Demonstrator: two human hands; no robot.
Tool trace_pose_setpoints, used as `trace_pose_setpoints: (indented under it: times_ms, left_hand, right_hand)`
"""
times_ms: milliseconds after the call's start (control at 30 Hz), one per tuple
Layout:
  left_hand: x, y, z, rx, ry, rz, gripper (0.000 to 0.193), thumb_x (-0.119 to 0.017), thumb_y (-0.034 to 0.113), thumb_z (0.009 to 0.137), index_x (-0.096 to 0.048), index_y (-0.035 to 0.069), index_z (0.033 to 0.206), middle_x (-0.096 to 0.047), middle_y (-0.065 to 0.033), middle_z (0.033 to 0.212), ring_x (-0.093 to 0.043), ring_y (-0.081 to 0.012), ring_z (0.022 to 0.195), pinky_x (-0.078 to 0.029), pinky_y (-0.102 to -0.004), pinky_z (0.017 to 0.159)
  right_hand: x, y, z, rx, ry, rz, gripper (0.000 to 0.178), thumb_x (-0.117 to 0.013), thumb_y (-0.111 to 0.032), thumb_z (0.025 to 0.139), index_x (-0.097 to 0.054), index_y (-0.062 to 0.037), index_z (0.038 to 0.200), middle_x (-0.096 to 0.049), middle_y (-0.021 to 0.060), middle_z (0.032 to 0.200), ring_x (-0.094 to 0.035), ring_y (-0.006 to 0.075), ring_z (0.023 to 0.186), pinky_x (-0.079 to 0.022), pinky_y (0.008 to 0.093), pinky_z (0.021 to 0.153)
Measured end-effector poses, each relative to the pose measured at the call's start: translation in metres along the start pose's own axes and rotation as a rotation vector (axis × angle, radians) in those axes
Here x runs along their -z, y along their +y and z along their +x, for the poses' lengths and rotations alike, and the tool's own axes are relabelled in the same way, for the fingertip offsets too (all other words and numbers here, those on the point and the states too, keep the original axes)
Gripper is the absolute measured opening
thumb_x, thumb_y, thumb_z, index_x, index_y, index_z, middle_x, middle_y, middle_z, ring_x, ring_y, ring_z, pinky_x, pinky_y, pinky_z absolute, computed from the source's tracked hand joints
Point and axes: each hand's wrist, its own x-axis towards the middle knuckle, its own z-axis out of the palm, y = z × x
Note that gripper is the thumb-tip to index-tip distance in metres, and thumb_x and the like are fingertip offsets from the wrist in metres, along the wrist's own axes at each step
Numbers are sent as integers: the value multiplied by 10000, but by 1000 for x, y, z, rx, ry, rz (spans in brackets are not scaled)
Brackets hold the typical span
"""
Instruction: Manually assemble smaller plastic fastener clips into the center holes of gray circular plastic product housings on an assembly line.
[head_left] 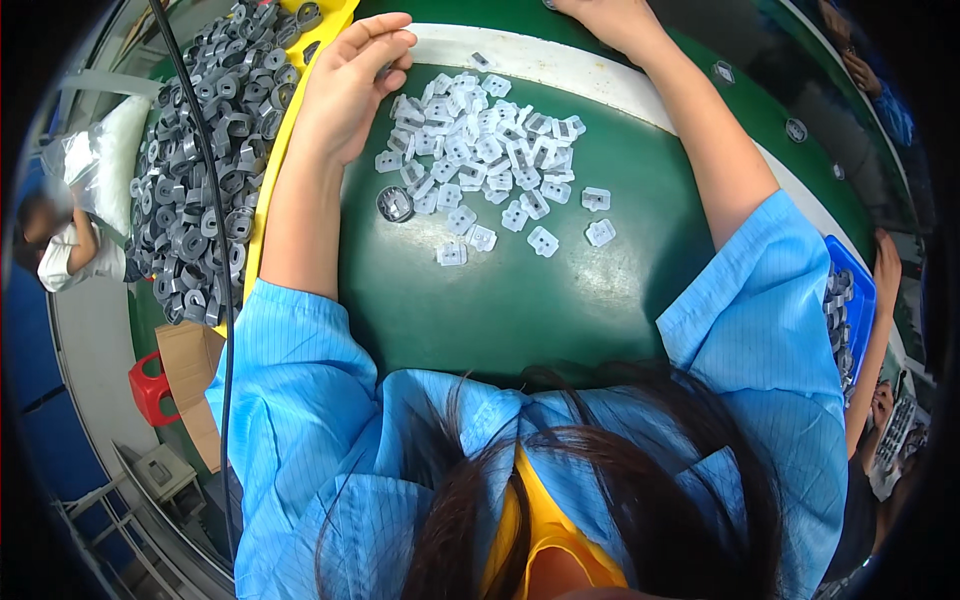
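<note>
My left hand (356, 88) is raised beside the yellow bin's edge, left of a pile of clear plastic pieces (485, 140). Its fingers are curled in towards the thumb, and whatever lies between them is hidden. At the top edge, beyond the white rail, my right hand (612, 18) reaches out, partly cut off by the picture. Its fingertips close on a small grey part (549, 4), of which only a bit shows. A round dark grey housing (395, 204) rests on the green table (500, 310), against the left side of the clear pile.
A yellow bin (268, 180) full of grey ring-shaped parts (205, 160) stands at left, with a black cable (200, 110) hanging across it. Past the curved white rail (540, 62), round parts (796, 130) lie on a green surface. A blue tray (858, 300) and other people's arms are at right.
</note>
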Motion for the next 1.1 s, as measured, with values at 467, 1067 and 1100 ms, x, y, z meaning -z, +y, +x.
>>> trace_pose_setpoints:
  times_ms: [467,1067,1100]
  left_hand:
    - [-138,19,53,-218,-198,1162,383,-732,266,790,-684,-18,1041,-676,-240,1017,-661,-343,959,-531,-396,836]
    - [17,4,7,101,38,-110,334,-602,107,936,-573,-20,1244,-632,-61,1024,-603,-109,841,-499,-210,746]
    - [21,-3,0,120,70,-178,354,-604,98,934,-556,-31,1259,-629,-70,1054,-607,-112,867,-506,-213,772]
  right_hand:
    - [9,43,26,-80,221,296,317,-706,-139,751,-658,3,1030,-692,147,1015,-641,257,934,-492,348,831]
    - [-9,-40,-25,461,-290,114,195,-640,-128,798,-707,4,924,-705,181,853,-694,260,787,-533,350,733]
    - [-8,-44,-29,527,-354,67,199,-636,-124,801,-706,7,933,-705,190,881,-693,275,808,-532,357,744]
